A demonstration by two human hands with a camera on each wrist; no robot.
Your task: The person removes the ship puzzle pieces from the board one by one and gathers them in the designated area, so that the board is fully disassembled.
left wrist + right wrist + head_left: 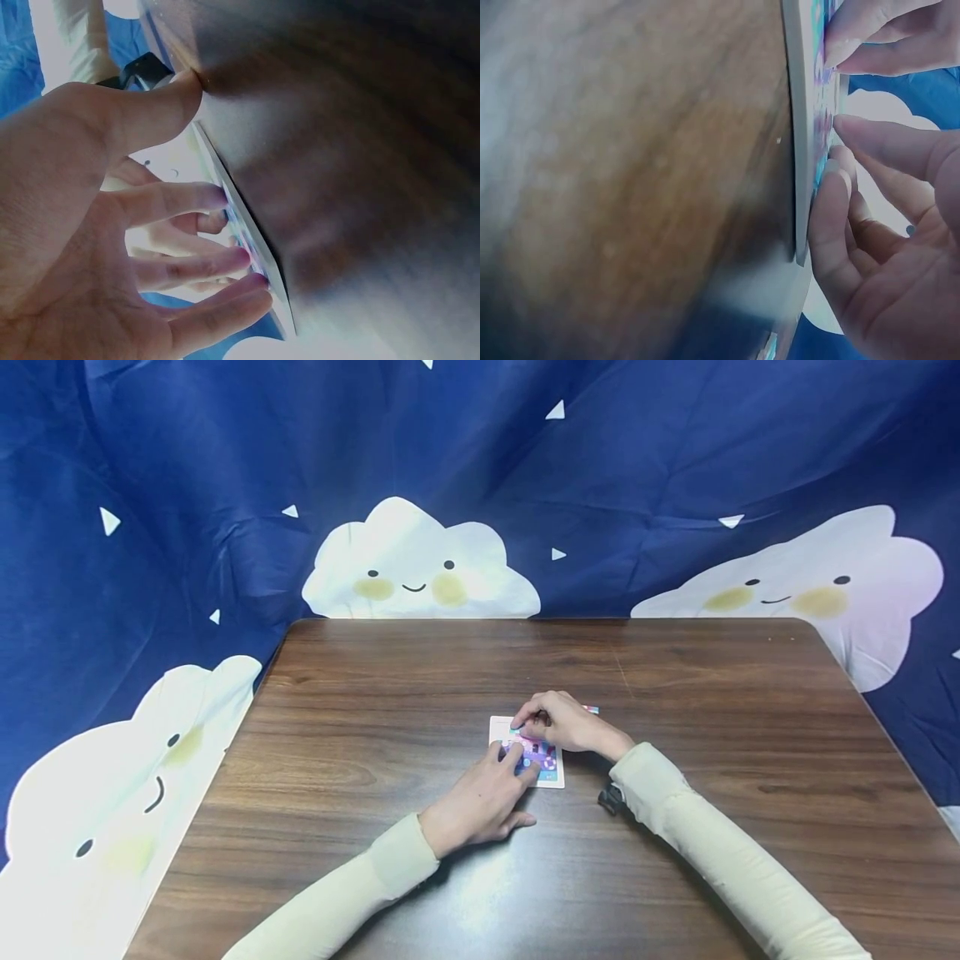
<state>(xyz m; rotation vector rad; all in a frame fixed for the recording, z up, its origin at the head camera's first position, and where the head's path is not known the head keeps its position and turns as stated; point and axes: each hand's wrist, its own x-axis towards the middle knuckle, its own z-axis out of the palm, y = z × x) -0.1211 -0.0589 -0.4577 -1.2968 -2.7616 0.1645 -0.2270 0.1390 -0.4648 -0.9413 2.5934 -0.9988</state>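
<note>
A square picture board (553, 781) with a white border and a pink, purple and blue print lies flat on the table. My left hand (483, 797) reaches over its near left part. Its fingertips (238, 259) rest spread on the picture, and the thumb stands apart from the board. Over the far right part is my right hand (566, 722), fingers bent and tips down at the board. In the right wrist view, the right hand (892, 225) touches the board's face (821, 97) and edge. Whether a small piece sits between its fingertips is hidden.
A small colourful flat piece (592, 709) lies on the brown wooden table (360, 693) just beyond the right hand, partly covered by it. A dark wrist device (611, 798) shows beneath the right cuff. Behind the table hangs a blue cloth (600, 468) with smiling clouds.
</note>
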